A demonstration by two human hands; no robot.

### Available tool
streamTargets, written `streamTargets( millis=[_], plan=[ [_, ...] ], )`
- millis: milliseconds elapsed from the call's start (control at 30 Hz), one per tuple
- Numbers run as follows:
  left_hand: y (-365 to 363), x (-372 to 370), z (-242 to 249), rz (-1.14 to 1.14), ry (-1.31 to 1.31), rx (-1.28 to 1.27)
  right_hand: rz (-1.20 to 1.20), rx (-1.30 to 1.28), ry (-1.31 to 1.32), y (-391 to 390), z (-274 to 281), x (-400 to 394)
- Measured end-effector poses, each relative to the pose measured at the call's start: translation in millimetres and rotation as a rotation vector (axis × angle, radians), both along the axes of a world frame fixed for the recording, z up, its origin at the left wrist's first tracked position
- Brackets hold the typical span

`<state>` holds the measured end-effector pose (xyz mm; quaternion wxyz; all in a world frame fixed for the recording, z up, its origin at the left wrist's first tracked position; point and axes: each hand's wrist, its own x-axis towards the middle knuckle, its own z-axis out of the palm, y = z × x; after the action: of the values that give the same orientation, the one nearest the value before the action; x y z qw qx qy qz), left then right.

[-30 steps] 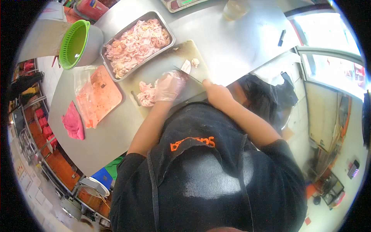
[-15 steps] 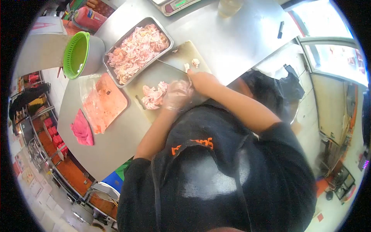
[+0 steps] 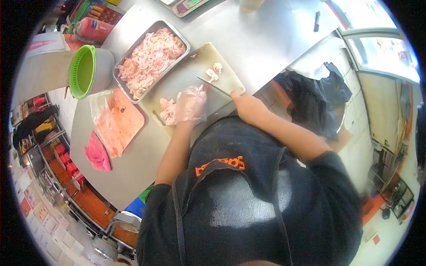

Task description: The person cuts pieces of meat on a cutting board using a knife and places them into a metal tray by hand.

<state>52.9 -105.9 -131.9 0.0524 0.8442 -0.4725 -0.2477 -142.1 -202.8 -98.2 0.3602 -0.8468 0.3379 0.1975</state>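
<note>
My left hand (image 3: 191, 105), in a clear plastic glove, presses down on a pile of raw pink meat (image 3: 167, 111) lying on the pale cutting board (image 3: 186, 75). My bare right hand (image 3: 245, 103) grips a knife (image 3: 213, 86) by its handle, the blade lying across the board just right of the gloved fingers. Two small cut pieces of meat (image 3: 214, 72) lie beyond the blade near the board's far edge. My black apron fills the lower view.
A steel tray (image 3: 148, 55) heaped with sliced meat stands left of the board. A green colander (image 3: 82, 71) sits in a grey pot. An orange board under plastic film (image 3: 117, 120), a pink cloth (image 3: 96, 153), a scale (image 3: 182, 5) and a black bin bag (image 3: 317, 99) surround me.
My right hand has drawn back toward me, and the knife blade is again visible across the board. The gloved left hand stays on the meat pile.
</note>
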Motion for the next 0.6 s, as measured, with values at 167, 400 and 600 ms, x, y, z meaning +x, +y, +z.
streamTargets(
  millis=[167,400,600],
  plan=[
    [19.5,-1.8,-38.3,-0.552,-0.138,-0.130,-0.041,0.004,-0.018,3.4,-2.0,14.4],
    [2.1,-25.1,33.7,-0.334,0.301,-0.499,0.068,0.076,-0.092,-24.4,-3.9,35.0],
    [-30.7,15.7,14.5,-0.403,-0.122,-0.236,-0.173,0.021,-0.075,-33.5,1.8,-3.3]
  ],
)
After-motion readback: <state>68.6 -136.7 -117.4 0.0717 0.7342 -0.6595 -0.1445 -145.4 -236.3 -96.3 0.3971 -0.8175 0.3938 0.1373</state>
